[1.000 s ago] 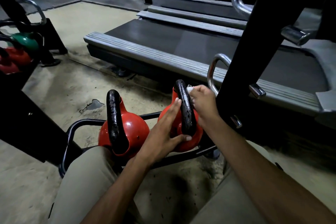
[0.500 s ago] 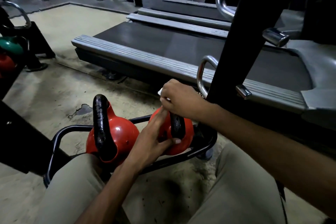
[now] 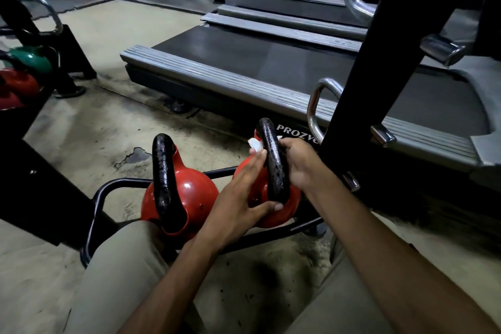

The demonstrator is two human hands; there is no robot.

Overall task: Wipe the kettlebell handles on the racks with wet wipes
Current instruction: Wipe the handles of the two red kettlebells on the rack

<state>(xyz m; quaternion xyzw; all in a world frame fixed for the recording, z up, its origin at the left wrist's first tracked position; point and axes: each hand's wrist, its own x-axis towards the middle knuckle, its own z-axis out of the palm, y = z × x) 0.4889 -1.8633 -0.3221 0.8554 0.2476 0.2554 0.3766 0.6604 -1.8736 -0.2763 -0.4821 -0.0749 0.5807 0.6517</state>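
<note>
Slides right hand (image 3: 295, 163) down handle (image 3: 273, 165), fingers pinching wet wipe (image 3: 254, 144); steadies kettlebell (image 3: 271, 221) below handle with flat left hand (image 3: 238, 192); needs full wrap.

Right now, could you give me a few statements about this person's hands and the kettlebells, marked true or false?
1. The right hand grips the black handle of a red kettlebell. True.
2. The white wipe lies on the floor. False: it sticks out beside the handle, at the right hand's fingertips.
3. The left hand rests on that same kettlebell's body. True.
4. The neighbouring kettlebell on the rack is green. False: it is red with a black handle, and no hand touches it.
</note>
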